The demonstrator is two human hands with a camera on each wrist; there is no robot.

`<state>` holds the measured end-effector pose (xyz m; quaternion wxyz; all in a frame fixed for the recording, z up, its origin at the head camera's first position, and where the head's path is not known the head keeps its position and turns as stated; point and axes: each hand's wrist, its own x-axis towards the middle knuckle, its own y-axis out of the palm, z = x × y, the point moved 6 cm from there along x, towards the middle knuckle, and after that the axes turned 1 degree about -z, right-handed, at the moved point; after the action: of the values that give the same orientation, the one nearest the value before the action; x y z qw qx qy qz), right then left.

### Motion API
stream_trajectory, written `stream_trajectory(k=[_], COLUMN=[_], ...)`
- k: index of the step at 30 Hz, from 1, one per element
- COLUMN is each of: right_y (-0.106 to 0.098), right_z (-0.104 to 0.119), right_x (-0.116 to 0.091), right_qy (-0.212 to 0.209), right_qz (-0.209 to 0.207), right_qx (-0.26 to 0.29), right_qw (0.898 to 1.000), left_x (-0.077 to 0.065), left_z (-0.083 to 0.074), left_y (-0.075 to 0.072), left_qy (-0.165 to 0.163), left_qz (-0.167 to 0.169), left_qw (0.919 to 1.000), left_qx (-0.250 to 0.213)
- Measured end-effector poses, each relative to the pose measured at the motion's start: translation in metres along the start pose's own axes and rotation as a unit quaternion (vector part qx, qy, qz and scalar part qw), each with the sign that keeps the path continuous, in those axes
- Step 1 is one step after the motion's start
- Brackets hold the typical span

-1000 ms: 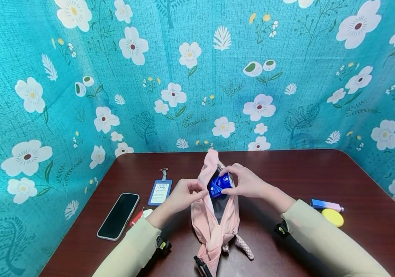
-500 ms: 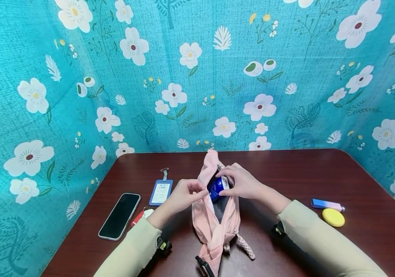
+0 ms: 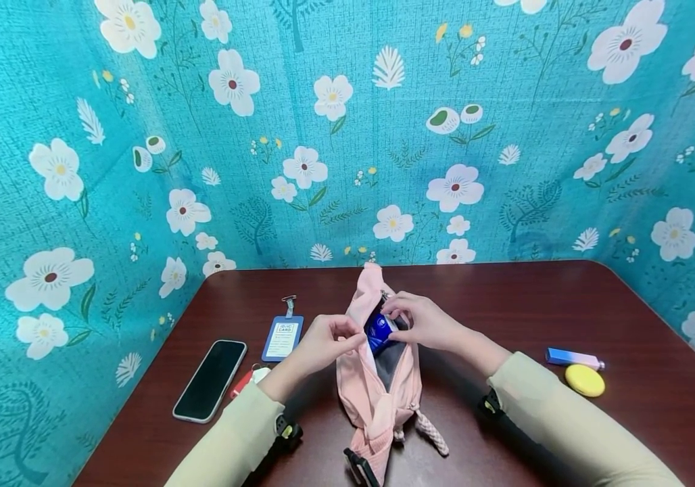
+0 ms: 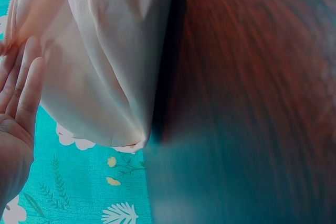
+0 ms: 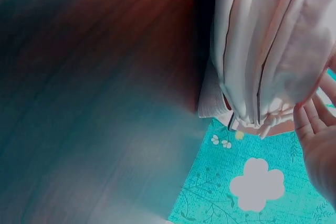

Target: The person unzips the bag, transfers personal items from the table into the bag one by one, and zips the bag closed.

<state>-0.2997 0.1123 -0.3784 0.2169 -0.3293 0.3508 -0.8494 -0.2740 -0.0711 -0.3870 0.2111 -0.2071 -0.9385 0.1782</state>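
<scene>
A pink fabric bag lies unzipped on the table, its dark grey lining showing in the head view. My left hand pinches the left edge of the opening between thumb and fingers. Inside the mouth sits a blue tissue pack, tilted and partly hidden by the bag's edge and my fingers. My right hand holds its right end between thumb and fingertips. Both wrist views show the bag's outer sides, with the left hand and right hand at its edges; the pack is hidden there.
Left of the bag lie a phone, a blue ID card holder and a red and white item partly behind the left sleeve. At right are a blue-pink tube and a yellow round case.
The tissue pack has turned and sunk deeper to the left inside the bag, with my right hand following slightly. My left hand keeps its place on the bag's edge.
</scene>
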Motion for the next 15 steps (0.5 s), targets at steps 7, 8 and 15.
stream_trajectory(k=[7,8,15], right_y=[-0.002,-0.002,-0.013], right_z=[0.002,0.001,0.001], right_x=[0.002,0.001,-0.004], right_qy=[0.003,0.004,0.001], right_qz=[-0.020,-0.018,-0.041], right_qx=[-0.005,-0.002,0.027], right_qw=[1.000,1.000,0.999], left_x=[0.001,0.001,0.001], left_z=[0.000,0.000,0.001], left_y=[0.002,0.002,0.002], left_qy=[0.006,0.008,-0.003], left_qz=[-0.002,-0.002,-0.001], left_qw=[1.0000,1.0000,1.0000], left_qx=[-0.001,0.001,0.002])
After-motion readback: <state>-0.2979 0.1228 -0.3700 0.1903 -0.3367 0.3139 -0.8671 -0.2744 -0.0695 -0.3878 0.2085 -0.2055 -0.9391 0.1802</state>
